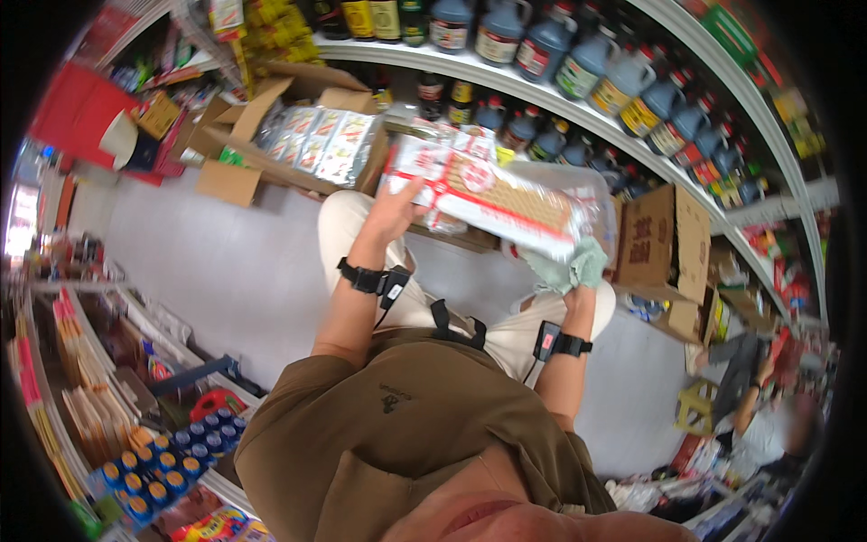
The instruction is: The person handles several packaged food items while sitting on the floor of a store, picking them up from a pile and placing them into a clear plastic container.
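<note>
My left hand (395,211) grips the left end of a long plastic-wrapped package (494,196), red and white with a tan, ridged-looking middle. The package is slightly blurred and slants down to the right, above my knees. My right hand, mostly covered by a pale green cloth (588,261), holds that cloth against the package's lower right end. Behind the package stands a translucent plastic bin (599,179). More red-and-white packets (474,141) lie just beyond it. Left of them, an open cardboard box (305,177) holds silvery wrapped packets (325,143).
Shelves (433,62) with bottles and jugs (545,44) curve across the far side. A closed-looking carton (647,240) stands at the right. Another person (762,420) is at the far right near a yellow-green stool (698,406). Capped bottles (159,467) stand at lower left.
</note>
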The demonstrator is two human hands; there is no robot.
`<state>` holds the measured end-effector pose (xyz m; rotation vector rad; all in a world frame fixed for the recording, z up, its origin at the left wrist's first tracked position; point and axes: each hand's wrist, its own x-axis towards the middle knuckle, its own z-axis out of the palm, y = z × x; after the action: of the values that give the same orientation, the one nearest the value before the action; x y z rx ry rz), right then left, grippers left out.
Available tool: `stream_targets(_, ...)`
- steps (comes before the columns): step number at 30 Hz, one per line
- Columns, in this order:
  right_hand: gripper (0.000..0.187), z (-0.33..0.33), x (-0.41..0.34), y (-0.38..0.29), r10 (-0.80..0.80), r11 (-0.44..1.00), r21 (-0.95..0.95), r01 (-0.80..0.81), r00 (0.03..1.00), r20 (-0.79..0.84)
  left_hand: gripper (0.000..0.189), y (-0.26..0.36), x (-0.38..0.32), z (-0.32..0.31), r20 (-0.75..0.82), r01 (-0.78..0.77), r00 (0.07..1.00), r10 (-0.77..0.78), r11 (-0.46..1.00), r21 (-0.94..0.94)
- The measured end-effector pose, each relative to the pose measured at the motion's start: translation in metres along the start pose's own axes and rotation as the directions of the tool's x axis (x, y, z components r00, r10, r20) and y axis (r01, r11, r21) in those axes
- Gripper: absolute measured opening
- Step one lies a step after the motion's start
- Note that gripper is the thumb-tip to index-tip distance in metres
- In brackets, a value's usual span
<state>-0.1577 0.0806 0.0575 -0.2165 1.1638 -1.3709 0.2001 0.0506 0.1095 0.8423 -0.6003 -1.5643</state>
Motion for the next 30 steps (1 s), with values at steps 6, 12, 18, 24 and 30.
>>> stream_targets(6, 0.058, 0.020, -0.016, 0.034, -0.063, 0.998, 0.012, 0.064, 0.893, 0.445, 0.033, -0.020, 0.007, 0.021, -0.014, -0.075, 0.997, 0.074, 0.973, -0.218)
stream_targets(12, 0.024, 0.080, -0.013, 0.086, -0.050, 0.970, 0.189, -0.154, 0.634, 0.772, 0.035, -0.072, -0.009, 0.077, 0.053, 0.072, 0.997, -0.064, 0.984, -0.162)
stream_targets(18, 0.025, 0.104, -0.034, 0.069, 0.014, 0.915, 0.360, -0.182, 0.907, 0.422, 0.035, -0.088, -0.012, 0.074, 0.032, 0.059, 0.998, -0.059, 0.998, 0.011)
stream_targets(24, 0.029, 0.084, -0.019, 0.041, -0.048, 0.876, 0.472, -0.101, 0.955, 0.294, 0.036, -0.074, -0.009, 0.071, 0.014, 0.076, 0.997, -0.076, 0.997, 0.018)
stream_targets(30, 0.023, 0.046, 0.005, 0.016, -0.222, 0.835, 0.547, 0.055, 0.944, 0.244, 0.036, -0.062, -0.006, 0.054, -0.040, 0.052, 0.998, -0.049, 0.995, 0.086)
